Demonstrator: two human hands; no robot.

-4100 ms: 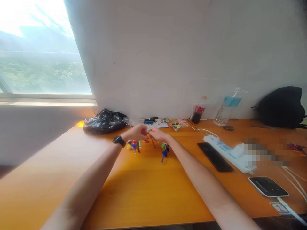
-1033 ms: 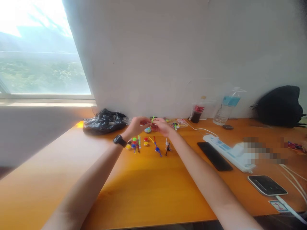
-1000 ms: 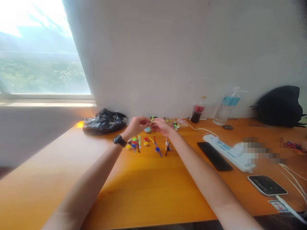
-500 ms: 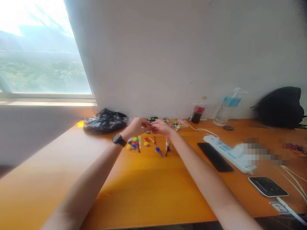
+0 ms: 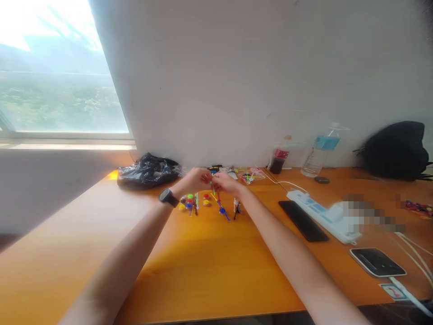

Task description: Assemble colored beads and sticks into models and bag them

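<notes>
My left hand (image 5: 195, 179), with a dark watch on its wrist, and my right hand (image 5: 226, 183) meet fingertip to fingertip over the orange table (image 5: 209, 266). Both pinch a small green stick piece (image 5: 211, 184) between them. Just below lie little coloured caps (image 5: 189, 201), red and yellow round pieces (image 5: 205, 199), a blue-and-red stick piece (image 5: 221, 209) and a black-and-white one (image 5: 236, 206).
A black plastic bag (image 5: 147, 170) lies at the back left. More coloured sticks (image 5: 248, 175), a dark drink bottle (image 5: 278, 161) and a water bottle (image 5: 320, 152) stand by the wall. To the right: power strip (image 5: 320, 214), two phones (image 5: 302, 220), a black bag (image 5: 397, 151).
Both hands came down a little toward the table, still pinched together. The green stick, earlier poking up above the fingers, now sits lower between them.
</notes>
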